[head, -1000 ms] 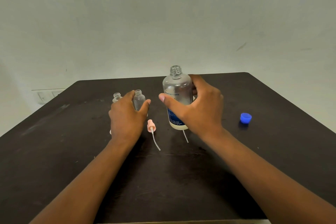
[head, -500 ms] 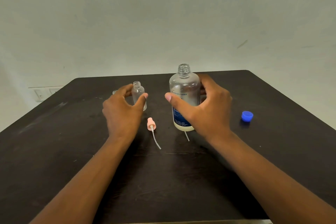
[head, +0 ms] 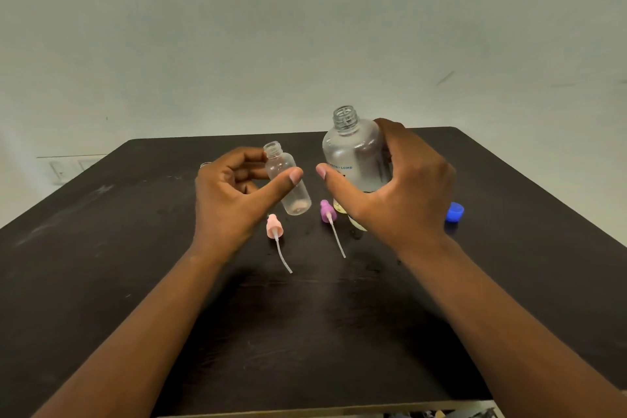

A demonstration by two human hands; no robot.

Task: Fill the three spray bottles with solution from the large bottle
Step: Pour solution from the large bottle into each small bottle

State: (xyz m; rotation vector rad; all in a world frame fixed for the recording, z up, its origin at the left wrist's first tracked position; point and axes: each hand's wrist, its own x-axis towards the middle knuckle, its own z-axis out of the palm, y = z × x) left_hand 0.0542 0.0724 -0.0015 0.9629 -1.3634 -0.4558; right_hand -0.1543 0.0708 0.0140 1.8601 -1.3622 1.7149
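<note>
In the head view, the left hand (head: 234, 200) grips a small clear spray bottle (head: 287, 180) between thumb and fingers. The bottle is lifted off the dark counter (head: 101, 265) and tilted, its open neck leaning up and to the left; it looks empty apart from a faint film at its base. The right hand (head: 397, 190) is wrapped around the large bottle (head: 353, 153), which is uncapped and held just right of the small one, slightly tilted. Its upper part is clear and empty, and a little pale yellowish solution shows at the bottom below the palm.

On the counter just near of the small bottle lies a pink spray top (head: 274, 227) with its thin dip tube pointing toward the near edge. A purple spray top (head: 326, 210) lies beside it on the right, just left of the large bottle's base. A blue cap (head: 454, 211) sits to the right of the right hand. The rim of another small bottle (head: 205, 164) peeks out behind the left hand; its contents cannot be seen.
</note>
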